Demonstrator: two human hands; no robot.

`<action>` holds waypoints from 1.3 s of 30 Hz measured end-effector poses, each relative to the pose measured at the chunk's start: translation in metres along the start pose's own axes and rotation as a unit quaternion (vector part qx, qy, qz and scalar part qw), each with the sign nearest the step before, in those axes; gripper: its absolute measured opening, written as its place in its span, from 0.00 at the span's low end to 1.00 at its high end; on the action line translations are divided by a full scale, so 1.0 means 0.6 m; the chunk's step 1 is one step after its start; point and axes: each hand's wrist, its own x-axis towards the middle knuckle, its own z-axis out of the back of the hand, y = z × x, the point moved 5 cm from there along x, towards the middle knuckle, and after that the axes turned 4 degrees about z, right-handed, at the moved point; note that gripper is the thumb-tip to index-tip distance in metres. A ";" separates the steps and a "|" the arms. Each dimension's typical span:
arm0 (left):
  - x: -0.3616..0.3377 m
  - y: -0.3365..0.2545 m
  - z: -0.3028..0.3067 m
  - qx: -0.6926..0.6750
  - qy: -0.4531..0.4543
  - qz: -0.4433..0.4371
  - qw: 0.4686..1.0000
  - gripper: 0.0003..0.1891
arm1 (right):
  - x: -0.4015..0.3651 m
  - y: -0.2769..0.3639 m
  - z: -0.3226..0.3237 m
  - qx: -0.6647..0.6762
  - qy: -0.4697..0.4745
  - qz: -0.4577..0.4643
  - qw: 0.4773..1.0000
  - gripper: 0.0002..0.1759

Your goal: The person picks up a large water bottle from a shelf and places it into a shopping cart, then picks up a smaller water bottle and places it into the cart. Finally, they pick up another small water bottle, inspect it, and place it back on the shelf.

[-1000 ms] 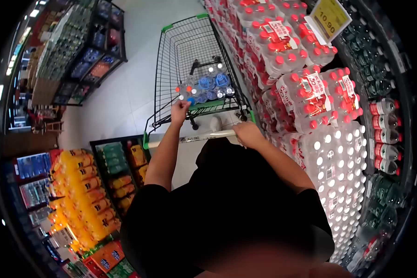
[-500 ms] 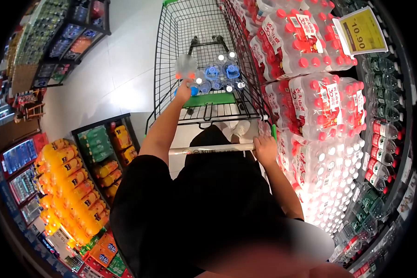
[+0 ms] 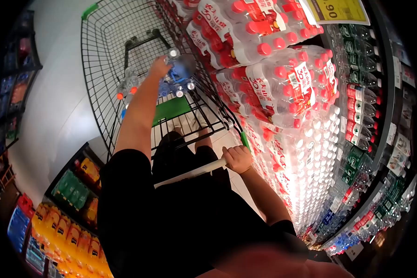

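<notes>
In the head view, my left hand [image 3: 160, 67] reaches down into the wire shopping cart [image 3: 91, 60]. Its fingers are curled at the pack of blue-labelled water bottles [image 3: 178, 77], which has white caps and blue carry straps. A round blur hides part of that pack. Clear bottles with orange caps [image 3: 130, 82] lie to the left of my left forearm in the cart. My right hand [image 3: 238, 158] is wrapped around the right end of the cart's push bar [image 3: 194, 172].
Stacked shrink-wrapped packs of red-capped bottles [image 3: 282, 88] rise close along the cart's right side. A yellow price sign [image 3: 340, 10] hangs above them. Shelves of bottles [image 3: 359, 111] stand further right. Orange drink bottles [image 3: 72, 241] fill the lower left. Pale floor [image 3: 62, 88] runs left of the cart.
My left hand has moved from beside the orange-capped bottles to the blue-labelled pack. The view has turned, and the cart now appears further left and tilted. My right hand stays on the bar.
</notes>
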 end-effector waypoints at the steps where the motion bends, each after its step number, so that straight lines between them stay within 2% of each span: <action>1: 0.019 0.003 -0.024 0.038 0.013 -0.012 0.999 0.38 | 0.000 0.000 -0.001 0.000 -0.013 0.000 1.000 0.11; 3: 0.021 -0.010 -0.004 0.048 -0.018 0.022 0.998 0.33 | -0.004 0.000 -0.004 -0.011 -0.012 -0.004 1.000 0.11; 6: 0.005 -0.019 0.025 -0.025 0.034 0.089 0.995 0.26 | -0.007 0.000 -0.007 -0.011 -0.016 0.000 1.000 0.12; 8: 0.000 0.013 0.006 0.032 -0.019 0.002 0.999 0.24 | -0.009 0.002 -0.004 -0.009 -0.012 -0.005 1.000 0.12; 9: -0.003 -0.002 0.025 0.060 -0.051 -0.045 0.996 0.23 | -0.006 -0.001 -0.001 -0.010 -0.015 -0.005 1.000 0.12; 10: -0.021 -0.006 0.035 0.033 -0.059 -0.027 0.997 0.19 | -0.004 -0.005 0.000 -0.008 -0.018 -0.006 1.000 0.12; 13: -0.083 -0.052 0.116 0.049 -0.097 -0.004 0.994 0.17 | -0.016 0.000 -0.005 0.006 -0.018 -0.001 1.000 0.14; 16: -0.160 -0.097 0.212 0.021 -0.164 -0.077 0.983 0.16 | -0.026 -0.005 -0.012 0.015 -0.013 0.017 1.000 0.18; 19: -0.270 -0.160 0.292 0.002 -0.231 -0.157 0.960 0.14 | -0.022 -0.003 0.000 0.030 -0.031 0.024 0.999 0.10; 22: -0.371 -0.226 0.353 -0.002 -0.321 -0.130 0.938 0.13 | -0.039 -0.017 -0.015 0.025 -0.040 0.071 0.996 0.12; 26: -0.501 -0.348 0.414 -0.060 -0.398 -0.153 0.903 0.12 | -0.036 -0.031 -0.006 0.074 -0.042 0.134 0.987 0.20; 28: -0.565 -0.410 0.436 -0.079 -0.387 -0.167 0.903 0.11 | -0.046 -0.041 -0.008 0.131 -0.002 0.152 0.980 0.25; 30: -0.620 -0.477 0.460 -0.110 -0.375 -0.189 0.901 0.10 | -0.043 -0.055 0.015 0.274 -0.017 0.113 0.955 0.26; 31: -0.648 -0.514 0.465 -0.196 -0.337 -0.187 0.902 0.11 | -0.046 -0.061 0.033 0.345 -0.019 0.089 0.934 0.26; 32: -0.673 -0.556 0.468 -0.279 -0.293 -0.185 0.895 0.11 | -0.045 -0.063 0.059 0.387 0.006 0.044 0.921 0.33; 33: -0.689 -0.582 0.461 -0.360 -0.241 -0.184 0.882 0.11 | -0.044 -0.060 0.102 0.418 -0.041 0.033 0.907 0.37; 35: -0.707 -0.636 0.439 -0.372 -0.183 -0.240 0.878 0.14 | -0.044 -0.060 0.188 0.470 -0.144 0.001 0.871 0.46; 37: -0.741 -0.725 0.405 -0.408 -0.108 -0.283 0.861 0.16 | -0.056 -0.057 0.245 0.487 -0.154 0.007 0.860 0.57; 38: -0.752 -0.766 0.385 -0.422 -0.082 -0.300 0.852 0.18 | -0.069 -0.054 0.264 0.540 -0.154 -0.007 0.827 0.59; 39: -0.759 -0.809 0.363 -0.423 -0.055 -0.318 0.847 0.18 | -0.087 -0.056 0.275 0.559 -0.138 -0.053 0.816 0.57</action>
